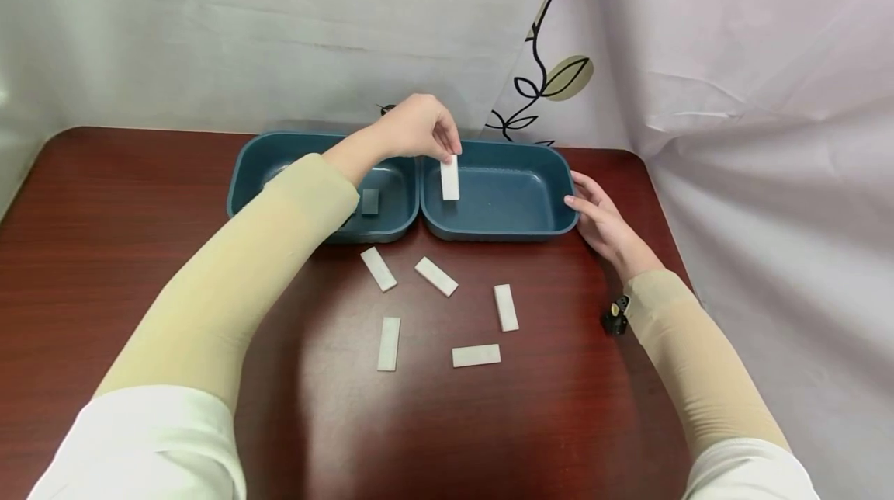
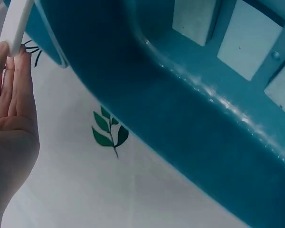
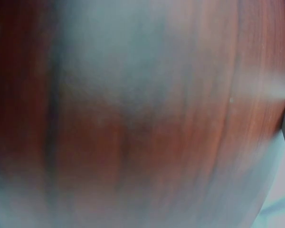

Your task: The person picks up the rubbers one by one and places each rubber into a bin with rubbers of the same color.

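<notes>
The left hand [image 1: 424,127] pinches a white block [image 1: 450,180] near its top end, I'd guess to keep the fingers clear of the blue bin [image 1: 517,193] beneath them. The right hand [image 1: 606,228] rests unclenched fingers against that bin's side, seemingly steadying it.

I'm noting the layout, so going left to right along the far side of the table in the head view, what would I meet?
Left blue bin, right blue bin, right hand. The left hand and the white piece it pinches overlap the bins, so I left them out.
</notes>
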`<action>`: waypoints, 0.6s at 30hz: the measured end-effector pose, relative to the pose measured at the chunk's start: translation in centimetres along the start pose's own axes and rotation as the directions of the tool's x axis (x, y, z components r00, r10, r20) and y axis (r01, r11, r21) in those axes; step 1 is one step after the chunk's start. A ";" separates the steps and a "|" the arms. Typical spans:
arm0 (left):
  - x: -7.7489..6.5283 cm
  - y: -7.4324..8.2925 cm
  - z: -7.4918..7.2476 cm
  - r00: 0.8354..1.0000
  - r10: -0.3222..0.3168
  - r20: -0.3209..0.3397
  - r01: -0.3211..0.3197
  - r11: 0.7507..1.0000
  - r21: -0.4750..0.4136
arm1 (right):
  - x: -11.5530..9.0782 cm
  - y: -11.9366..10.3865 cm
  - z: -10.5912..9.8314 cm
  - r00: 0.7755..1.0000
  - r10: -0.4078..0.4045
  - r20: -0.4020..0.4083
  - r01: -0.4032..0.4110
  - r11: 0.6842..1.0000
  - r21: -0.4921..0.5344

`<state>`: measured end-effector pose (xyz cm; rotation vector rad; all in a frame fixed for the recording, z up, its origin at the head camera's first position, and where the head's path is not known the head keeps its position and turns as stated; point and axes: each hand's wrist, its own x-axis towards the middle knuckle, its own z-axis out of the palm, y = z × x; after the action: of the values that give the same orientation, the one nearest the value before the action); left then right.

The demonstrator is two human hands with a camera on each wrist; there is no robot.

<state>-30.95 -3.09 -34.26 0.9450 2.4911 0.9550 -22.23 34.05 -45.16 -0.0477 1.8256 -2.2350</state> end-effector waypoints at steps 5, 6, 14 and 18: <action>0.8 -0.6 0.8 0.999 -0.015 0.030 0.014 0.999 0.029 | 0.0 -0.1 0.0 1.000 0.001 0.002 -0.001 1.000 0.010; 0.9 -0.7 1.0 0.999 -0.017 0.035 0.016 0.999 0.030 | 0.0 -0.1 0.1 1.000 0.002 0.001 -0.002 1.000 0.013; 1.6 -1.3 2.1 0.998 -0.007 0.069 0.002 0.997 0.075 | 0.1 -0.1 0.0 1.000 0.005 -0.006 -0.005 1.000 0.024; 1.8 -1.2 2.4 0.996 0.000 0.086 -0.008 0.996 0.093 | 0.1 0.0 0.0 1.000 0.003 -0.008 -0.003 1.000 0.013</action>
<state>-31.71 -1.43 -36.93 0.9978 2.4813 0.7874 -22.38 34.07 -45.16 -0.0329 1.8139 -2.2483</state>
